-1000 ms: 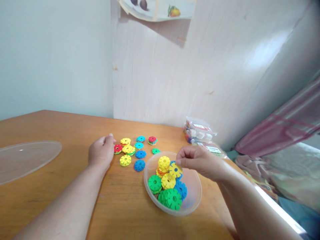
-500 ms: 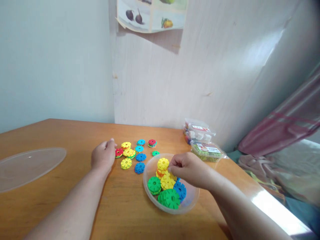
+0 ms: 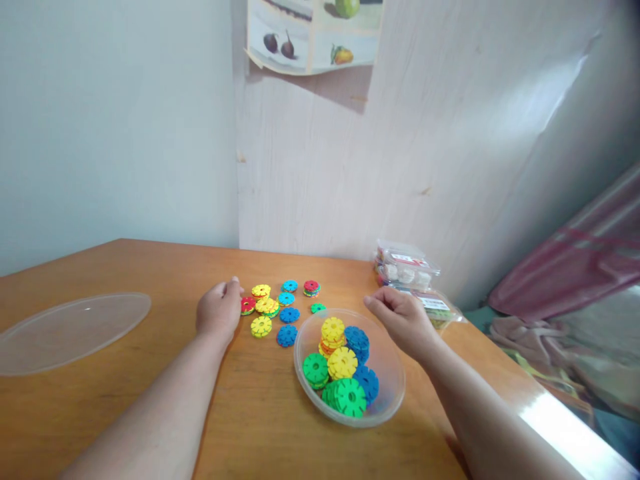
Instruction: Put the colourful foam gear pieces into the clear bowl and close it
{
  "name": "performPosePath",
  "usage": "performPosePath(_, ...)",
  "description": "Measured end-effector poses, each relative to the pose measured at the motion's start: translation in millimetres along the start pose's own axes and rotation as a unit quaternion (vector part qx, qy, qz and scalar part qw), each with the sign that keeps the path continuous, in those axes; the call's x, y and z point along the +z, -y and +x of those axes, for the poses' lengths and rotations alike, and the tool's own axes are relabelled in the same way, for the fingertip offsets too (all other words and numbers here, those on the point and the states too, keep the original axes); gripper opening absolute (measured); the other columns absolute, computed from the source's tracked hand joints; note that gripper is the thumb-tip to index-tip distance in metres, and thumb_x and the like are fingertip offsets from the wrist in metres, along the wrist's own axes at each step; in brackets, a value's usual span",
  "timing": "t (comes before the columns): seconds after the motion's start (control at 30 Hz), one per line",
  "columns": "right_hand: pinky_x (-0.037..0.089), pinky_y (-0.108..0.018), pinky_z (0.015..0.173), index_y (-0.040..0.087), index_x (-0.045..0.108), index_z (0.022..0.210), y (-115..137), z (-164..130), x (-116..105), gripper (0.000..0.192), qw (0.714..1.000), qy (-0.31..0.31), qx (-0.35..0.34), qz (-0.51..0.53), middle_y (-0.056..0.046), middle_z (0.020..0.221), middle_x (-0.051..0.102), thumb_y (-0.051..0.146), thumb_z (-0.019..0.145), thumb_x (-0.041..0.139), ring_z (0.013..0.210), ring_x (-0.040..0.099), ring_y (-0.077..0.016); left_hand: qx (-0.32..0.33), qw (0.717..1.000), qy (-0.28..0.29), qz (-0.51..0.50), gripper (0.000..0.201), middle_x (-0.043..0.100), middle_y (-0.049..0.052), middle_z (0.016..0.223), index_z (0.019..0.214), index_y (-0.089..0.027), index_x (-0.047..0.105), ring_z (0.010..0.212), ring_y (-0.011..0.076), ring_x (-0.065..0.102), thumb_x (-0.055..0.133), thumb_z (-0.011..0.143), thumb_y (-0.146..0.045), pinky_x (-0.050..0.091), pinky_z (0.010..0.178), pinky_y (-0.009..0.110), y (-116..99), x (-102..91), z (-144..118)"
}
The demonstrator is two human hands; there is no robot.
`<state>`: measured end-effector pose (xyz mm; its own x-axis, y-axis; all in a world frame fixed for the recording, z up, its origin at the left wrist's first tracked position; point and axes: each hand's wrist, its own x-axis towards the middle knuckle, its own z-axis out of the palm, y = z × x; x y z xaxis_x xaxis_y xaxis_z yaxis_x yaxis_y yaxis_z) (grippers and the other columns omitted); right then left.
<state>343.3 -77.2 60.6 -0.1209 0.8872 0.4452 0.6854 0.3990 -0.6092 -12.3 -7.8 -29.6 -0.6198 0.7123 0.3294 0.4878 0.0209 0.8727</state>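
My left hand is curled closed on the table, just left of a red flower-shaped disc; its palm side is hidden, so I cannot make out what it holds, if anything. My right hand hovers by the far right rim of a clear plastic bowl, thumb and fingertips together with nothing showing between them. Inside the bowl lie stacks of notched discs: yellow, green and blue. Left of the bowl, several small piles include yellow discs and blue discs.
A clear round lid lies at the left of the wooden table. Clear food boxes stand at the back right. Beyond the right edge are crumpled cloths and a pink curtain.
My right hand has moved right and away from the stacks in the bowl, uncovering the blue stack. Left hand stays beside the red disc. The whole view has shifted slightly.
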Motion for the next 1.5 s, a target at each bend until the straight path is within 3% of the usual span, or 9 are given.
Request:
performPosePath(0.13, 0.031, -0.027, 0.052, 0.020, 0.050, 0.062, -28.5, 8.3, 8.0, 0.042, 0.998, -0.057, -0.001, -0.008, 0.003, 0.055, 0.045, 0.053, 0.088, 0.050, 0.056, 0.043, -0.0133, -0.010, 1.000, 0.002, -0.011, 0.044, 0.073, 0.009, 0.076, 0.075, -0.021, 0.069, 0.072, 0.0255, 0.065, 0.044, 0.084, -0.057, 0.043, 0.061, 0.033, -1.3, -0.1, -0.8)
performPosePath(0.33, 0.037, -0.028, 0.056, 0.020, 0.056, 0.063, -58.7, 16.0, 32.0, 0.047, 0.999, -0.032, 0.011, 0.008, 0.000, 0.057, 0.054, 0.058, 0.089, 0.046, 0.059, 0.051, -0.0170, -0.014, 1.000, -0.003, -0.020, 0.043, 0.072, 0.009, 0.072, 0.073, -0.021, 0.067, 0.070, 0.0253, 0.066, 0.045, 0.084, -0.056, 0.042, 0.058, 0.032, -4.5, -1.2, -2.5)
performPosePath(0.63, 0.039, -0.029, 0.058, 0.020, 0.058, 0.065, -62.0, 15.5, 42.7, 0.045, 0.994, -0.009, 0.072, 0.084, 0.000, 0.059, 0.056, 0.056, 0.089, 0.047, 0.062, 0.054, -0.0179, -0.018, 0.998, -0.012, -0.050, 0.043, 0.071, 0.007, 0.071, 0.073, -0.020, 0.067, 0.067, 0.0227, 0.064, 0.047, 0.084, -0.056, 0.042, 0.058, 0.031, -4.7, 0.2, -3.9)
performPosePath(1.0, 0.032, -0.025, 0.050, 0.019, 0.053, 0.064, -75.5, 15.3, 53.9, 0.046, 0.988, 0.026, 0.078, 0.128, 0.002, 0.055, 0.051, 0.059, 0.086, 0.052, 0.055, 0.048, -0.0140, -0.025, 0.997, -0.020, -0.068, 0.041, 0.068, 0.006, 0.066, 0.071, -0.019, 0.066, 0.062, 0.0208, 0.062, 0.047, 0.082, -0.054, 0.042, 0.056, 0.029, -11.7, -0.6, -6.4)
performPosePath(1.5, 0.032, -0.025, 0.048, 0.018, 0.054, 0.065, -85.1, 13.4, 65.0, 0.044, 0.975, 0.067, 0.100, 0.187, 0.003, 0.057, 0.049, 0.058, 0.082, 0.058, 0.056, 0.046, -0.0130, -0.036, 0.992, -0.033, -0.113, 0.037, 0.065, 0.004, 0.061, 0.070, -0.018, 0.065, 0.057, 0.0188, 0.059, 0.052, 0.078, -0.052, 0.042, 0.055, 0.028, -13.1, -0.2, -5.2)
